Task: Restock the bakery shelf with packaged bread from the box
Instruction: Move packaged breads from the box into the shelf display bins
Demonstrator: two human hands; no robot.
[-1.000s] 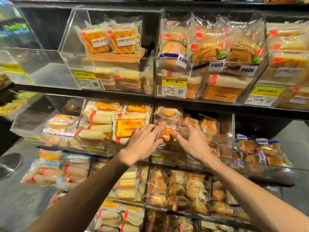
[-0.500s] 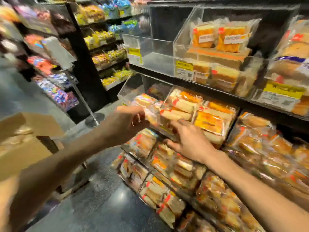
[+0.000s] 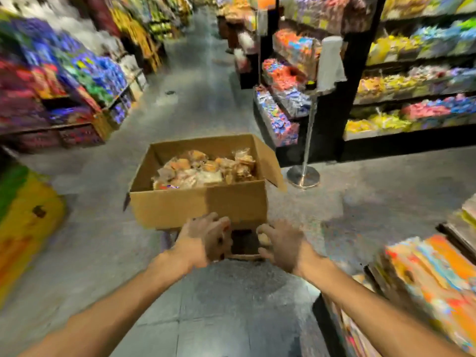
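Cardboard box [image 3: 198, 207] sits open at the centre of the frame, with packaged bread [image 3: 206, 168] heaped inside. The left hand [image 3: 203, 238] and right hand [image 3: 280, 243] hang just below its front wall, fingers loosely curled and apart, holding nothing visible. A hasty grab could crush the soft packs or tip the box, since whatever supports it is hidden behind the hands. Motion blur smears the fingertips, and the shelf [image 3: 425, 266] at lower right is cut off.

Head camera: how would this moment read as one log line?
box: open, packaged bread inside | left hand: low at box's near wall | right hand: alongside | grip: blurred, unclear
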